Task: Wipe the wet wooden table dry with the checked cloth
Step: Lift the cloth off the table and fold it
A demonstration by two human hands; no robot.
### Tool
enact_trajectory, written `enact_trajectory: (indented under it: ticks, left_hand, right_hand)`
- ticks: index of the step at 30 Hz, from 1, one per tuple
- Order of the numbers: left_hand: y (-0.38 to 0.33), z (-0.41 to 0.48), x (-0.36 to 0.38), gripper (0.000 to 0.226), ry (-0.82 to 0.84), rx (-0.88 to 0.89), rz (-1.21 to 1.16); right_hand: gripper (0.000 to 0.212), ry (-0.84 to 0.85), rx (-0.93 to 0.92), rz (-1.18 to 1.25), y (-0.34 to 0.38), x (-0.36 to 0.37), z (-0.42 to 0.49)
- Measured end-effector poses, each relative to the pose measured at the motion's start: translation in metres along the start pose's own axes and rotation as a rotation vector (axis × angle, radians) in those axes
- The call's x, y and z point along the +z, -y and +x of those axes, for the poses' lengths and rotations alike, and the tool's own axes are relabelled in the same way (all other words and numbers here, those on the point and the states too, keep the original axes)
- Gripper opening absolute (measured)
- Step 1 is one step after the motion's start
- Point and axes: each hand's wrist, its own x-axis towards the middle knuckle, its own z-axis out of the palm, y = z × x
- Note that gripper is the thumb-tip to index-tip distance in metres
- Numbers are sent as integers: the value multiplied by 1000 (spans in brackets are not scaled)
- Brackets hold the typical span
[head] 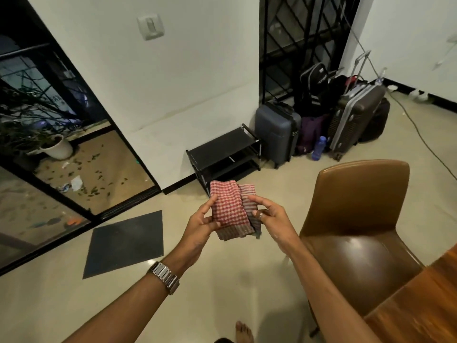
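**Red-checked cloth in hand, wooden desk not yet touched**

Red-and-white checked cloth [231, 210] held folded in mid-air between both hands, above the pale floor [222, 280] and well apart from the wooden desk [420, 300], of which only a corner showed at the lower right. Left hand [201, 225] closed loosely on the cloth's left edge, thumb on top and fingers [210, 203] curled behind. Right hand [270, 216] pinched on the right fold, fingertips bent over the fabric, a ring visible on one finger. Wristwatch [164, 277] on the left wrist. Brown chair [356, 219] between the hands and the desk.

Judged from this: wiping not begun. Cloth apparently being folded or bunched into a pad. No contact with the desk, and wetness on the visible corner impossible to tell. Still left: turn to the desk, press the cloth down, pass it across the whole surface.
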Motion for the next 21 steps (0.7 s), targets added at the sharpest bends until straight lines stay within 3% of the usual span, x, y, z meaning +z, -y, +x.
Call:
enact_trajectory:
  ticks: [7,13,21]
  left_hand:
    - [-23,70,-11,61,-38,49,-39]
    - [-25,114,-18,71,-24,180,90]
    - [-17,192,-21,73,37,137,113]
  right_hand:
    - [49,9,-31,-29,23,8,71]
    - [57,9,-82,-215,30,18,115]
    - [66,10,-34,-307,20,12,179]
